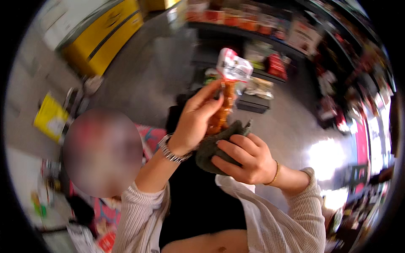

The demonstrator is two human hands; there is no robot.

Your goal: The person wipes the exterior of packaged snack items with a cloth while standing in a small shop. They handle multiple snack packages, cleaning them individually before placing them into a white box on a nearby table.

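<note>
My left hand (198, 118) is closed around a long, narrow snack packet (228, 99) with a clear lower part showing orange-brown food. The packet's white top with red edges sticks up beyond my fingers. In my right hand (249, 158) is a bunched dark grey-green cloth (213, 149), with my fingers wrapped over it. The cloth meets the packet's lower end, whose tip it hides. Both hands are close together in front of my body.
Beyond my hands, low dark display stands (253, 102) carry packets, among them a red bag (276, 66). Stocked shelves line the right side. A yellow cabinet (105, 38) stands far left. At my left is a person (103, 154), blurred out, in patterned pink and blue-grey clothing.
</note>
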